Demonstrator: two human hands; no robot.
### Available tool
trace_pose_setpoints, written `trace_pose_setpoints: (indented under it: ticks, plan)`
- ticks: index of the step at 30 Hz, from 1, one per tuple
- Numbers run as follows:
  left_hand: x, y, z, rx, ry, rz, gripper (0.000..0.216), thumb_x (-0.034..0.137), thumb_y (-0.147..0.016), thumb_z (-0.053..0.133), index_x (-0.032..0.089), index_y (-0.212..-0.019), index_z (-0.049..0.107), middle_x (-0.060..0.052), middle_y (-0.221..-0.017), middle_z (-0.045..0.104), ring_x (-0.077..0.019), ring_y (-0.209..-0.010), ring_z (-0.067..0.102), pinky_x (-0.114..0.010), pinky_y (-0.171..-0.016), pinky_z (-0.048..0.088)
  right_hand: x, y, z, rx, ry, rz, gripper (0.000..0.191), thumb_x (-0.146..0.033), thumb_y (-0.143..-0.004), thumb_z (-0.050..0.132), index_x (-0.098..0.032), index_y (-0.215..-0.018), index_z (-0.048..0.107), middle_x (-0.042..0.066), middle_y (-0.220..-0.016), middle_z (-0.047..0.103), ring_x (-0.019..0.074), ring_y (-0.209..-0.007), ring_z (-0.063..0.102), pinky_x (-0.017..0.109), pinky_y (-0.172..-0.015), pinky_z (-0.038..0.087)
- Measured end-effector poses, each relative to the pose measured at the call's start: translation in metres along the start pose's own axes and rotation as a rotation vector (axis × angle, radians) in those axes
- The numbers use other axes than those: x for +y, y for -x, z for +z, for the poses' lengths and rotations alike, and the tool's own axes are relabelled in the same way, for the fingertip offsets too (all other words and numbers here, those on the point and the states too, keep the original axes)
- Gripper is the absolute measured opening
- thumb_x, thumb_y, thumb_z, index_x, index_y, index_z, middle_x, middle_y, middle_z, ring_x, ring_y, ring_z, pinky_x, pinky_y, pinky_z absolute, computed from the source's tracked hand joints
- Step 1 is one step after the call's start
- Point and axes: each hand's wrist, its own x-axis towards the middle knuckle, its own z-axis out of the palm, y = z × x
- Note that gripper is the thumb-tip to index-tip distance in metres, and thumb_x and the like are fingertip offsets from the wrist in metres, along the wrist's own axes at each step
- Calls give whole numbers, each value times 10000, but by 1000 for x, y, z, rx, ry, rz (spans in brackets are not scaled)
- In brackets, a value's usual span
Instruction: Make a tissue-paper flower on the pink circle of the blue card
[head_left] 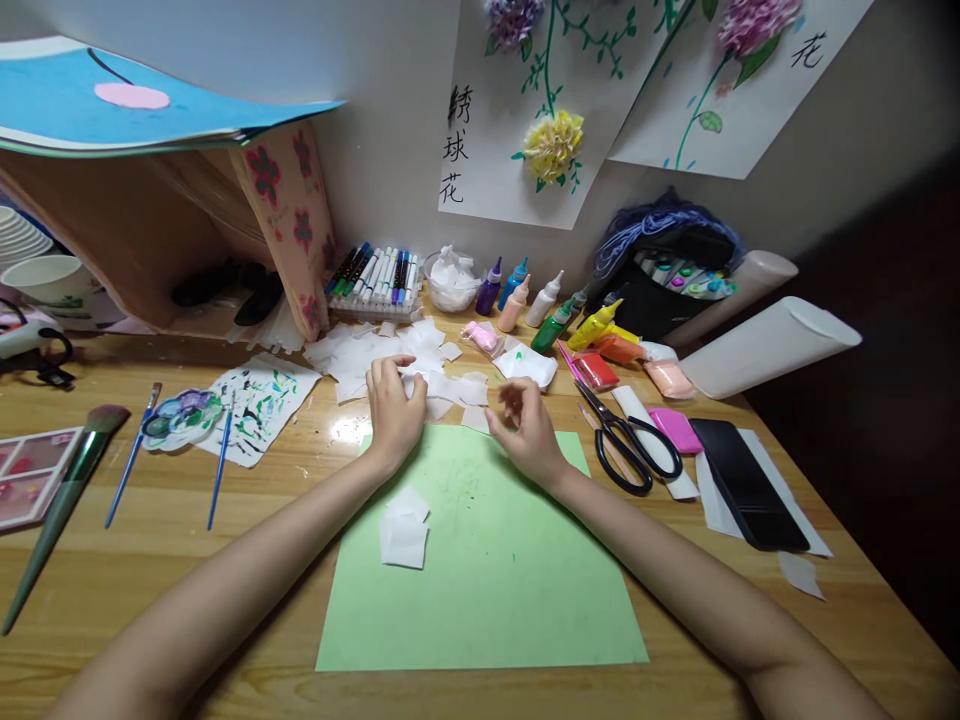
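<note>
My left hand (395,415) is over the near edge of a pile of white paper squares (367,352) at the back of the green sheet. Its fingers are bent, with the thumb apart from them, and I see nothing held. On the right, my right hand (531,430) hovers over the sheet's back edge, its fingers loosely curled and thumb apart, with nothing visible in it. Several white paper pieces (405,540) lie overlapping on the left part of the green sheet (487,600). Loose squares (465,388) lie between the two hands.
Black-handled scissors (626,440) and a phone (750,485) lie on the right. Paint bottles (544,300), markers (375,275) and a bowl of white tissue (452,278) stand behind. Brushes (221,465) and a stained paper (262,405) are left. Flower pictures (495,170) hang on the wall.
</note>
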Motion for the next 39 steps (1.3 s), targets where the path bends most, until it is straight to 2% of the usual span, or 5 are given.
trace_pose_setpoints:
  ticks: [4, 6, 9, 22, 39]
  plan:
    - [1, -1, -1, 33, 42, -40, 158, 114, -791, 438, 197, -921, 470, -62, -1008, 515, -196, -946, 463, -367, -879, 382, -30, 16, 6, -457, 3, -346, 339, -359, -763, 636, -178, -1038, 553, 89, -949, 545, 189, -873, 515, 319, -773, 453]
    - [1, -1, -1, 36, 65, -70, 161, 107, -785, 432, 194, -916, 465, -61, -1006, 521, -190, -928, 464, -361, -878, 383, -43, 25, 13, -594, 15, -424, 534, -456, -722, 666, -179, -1156, 527, 118, -1104, 544, 217, -995, 499, 352, -856, 434]
    - [0, -1, 0, 37, 87, -94, 165, 104, -773, 435, 188, -912, 467, -59, -998, 523, -184, -913, 465, -353, -873, 385, -52, 33, 23, -686, 105, -493, 369, -413, -814, 579, -221, -1129, 562, 89, -1188, 555, 222, -1049, 484, 377, -887, 402]
    - [3, 0, -2, -7, 136, -72, 161, 95, -760, 425, 198, -866, 489, -39, -937, 537, -168, -868, 477, -339, -834, 394, -21, 12, 13, -357, 154, -255, 82, -191, -851, 516, -192, -873, 594, 70, -871, 584, 197, -854, 525, 327, -743, 435]
    - [6, 1, -2, -76, 160, -50, 144, 101, -761, 412, 201, -824, 495, -27, -891, 566, -166, -849, 518, -320, -801, 415, -24, 7, 20, -409, 232, -321, 72, -209, -859, 511, -187, -854, 579, 65, -855, 582, 193, -831, 502, 325, -744, 419]
